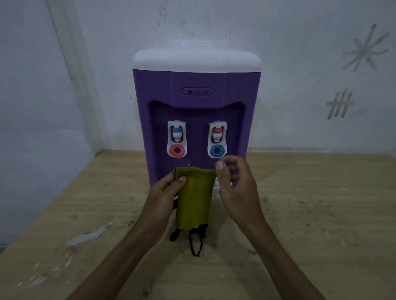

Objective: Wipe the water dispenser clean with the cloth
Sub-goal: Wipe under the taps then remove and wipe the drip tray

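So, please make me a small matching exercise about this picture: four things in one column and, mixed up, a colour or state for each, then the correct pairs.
Things
1. cloth
2. water dispenser body
3. left tap lever
4. right tap lever

Colours or states
A. purple, white top
B. blue ring
C. olive green, held by the left hand
D. red ring

Pairs: 1-C, 2-A, 3-D, 4-B

Two bare arms come up from the bottom edge. No sleeves cover them. The left hand [166, 191] and right hand [235, 184] wear no gloves, rings or watch.
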`<state>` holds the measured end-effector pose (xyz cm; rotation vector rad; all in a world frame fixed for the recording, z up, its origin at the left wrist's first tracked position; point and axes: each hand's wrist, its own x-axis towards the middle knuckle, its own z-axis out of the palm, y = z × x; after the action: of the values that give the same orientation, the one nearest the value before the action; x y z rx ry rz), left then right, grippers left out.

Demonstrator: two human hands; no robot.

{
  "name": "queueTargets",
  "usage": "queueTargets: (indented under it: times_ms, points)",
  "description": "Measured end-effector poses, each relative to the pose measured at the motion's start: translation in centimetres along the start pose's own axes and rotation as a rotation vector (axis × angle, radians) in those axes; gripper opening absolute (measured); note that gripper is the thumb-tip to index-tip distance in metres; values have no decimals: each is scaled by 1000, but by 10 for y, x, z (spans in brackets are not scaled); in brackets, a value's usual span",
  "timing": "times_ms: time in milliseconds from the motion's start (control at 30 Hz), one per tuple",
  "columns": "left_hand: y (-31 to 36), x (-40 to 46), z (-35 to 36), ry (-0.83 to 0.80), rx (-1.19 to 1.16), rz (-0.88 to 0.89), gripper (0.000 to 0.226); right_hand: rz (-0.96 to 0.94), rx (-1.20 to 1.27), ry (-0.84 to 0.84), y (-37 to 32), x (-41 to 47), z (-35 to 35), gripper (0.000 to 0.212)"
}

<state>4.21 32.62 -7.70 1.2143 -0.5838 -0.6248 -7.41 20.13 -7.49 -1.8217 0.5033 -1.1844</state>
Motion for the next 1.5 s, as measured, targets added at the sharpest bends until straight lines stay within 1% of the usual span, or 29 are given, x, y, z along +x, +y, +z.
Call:
queueTargets:
  times_ms: [33, 67, 100, 133, 167, 200, 233, 333, 433, 500, 567, 633, 733, 833, 900, 967, 1033, 1100, 1167, 1267, 1300, 1400, 1433, 1500]
  points:
    - [2, 0, 1, -8, -51, -22, 26, 63, -16, -68, 0, 0, -2, 44]
    - [2, 0, 2, -15, -94, -33, 28, 143, -21, -184, -1, 0, -3, 49]
    - [2, -1, 3, -17, -104, -33, 28, 220, 0, -322, -1, -1, -4, 48]
    - [2, -1, 3, -8, -89, -28, 27, 295, 60, -445, 0, -3, -4, 42]
    - [2, -1, 3, 12, -50, -20, 25, 359, 121, -529, 0, -5, -3, 34]
    - [3, -1, 2, 32, -15, -19, 23, 389, 142, -575, -1, -7, -2, 30]
    - [2, 0, 0, 54, 13, -24, 21, 384, 112, -599, 0, -8, -1, 30]
    - [2, 2, -7, 49, 92, -34, 15, 327, -14, -636, 4, -8, -1, 32]
    - [-1, 0, -4, 27, 208, -3, 33, 331, -14, -665, 8, -7, -8, 32]
    - [-5, 1, -2, 46, 290, 37, 33, 367, 23, -649, 10, -10, -15, 31]
    - [-12, 2, 3, 35, 362, 82, 30, 335, -44, -588, 15, -13, -29, 26]
    - [-23, 5, 14, -45, 466, 172, 27, 281, -167, -503, 22, -14, -50, 20]
    - [-36, 11, 41, -188, 604, 318, 15, 231, -214, -377, 31, -15, -80, 19]
    - [-36, 27, 81, -368, 792, 434, 22, 116, -373, -237, 51, -13, -103, 18]
    - [-34, 45, 110, -484, 900, 481, 24, 94, -449, -131, 68, -9, -116, 20]
    - [-35, 65, 138, -519, 980, 532, 23, 101, -513, -55, 86, 1, -127, 20]
    - [-42, 86, 165, -524, 1094, 577, 22, 109, -581, -38, 100, 15, -136, 23]
    - [-48, 106, 190, -496, 1221, 625, 25, 91, -655, -47, 116, 31, -143, 29]
    - [-53, 128, 209, -452, 1331, 635, 29, 57, -701, -52, 132, 49, -144, 31]
    - [-64, 172, 230, -418, 1421, 590, 20, 53, -806, -51, 157, 82, -144, 28]
    - [-67, 185, 233, -411, 1450, 565, 16, 57, -857, -55, 163, 92, -143, 32]
    - [-77, 215, 241, -378, 1567, 454, 13, 49, -960, -95, 179, 113, -143, 57]
    - [-83, 225, 243, -359, 1558, 404, 17, 46, -964, -114, 185, 118, -144, 58]
    - [-92, 233, 246, -335, 1396, 302, 25, 37, -971, -167, 190, 122, -144, 57]
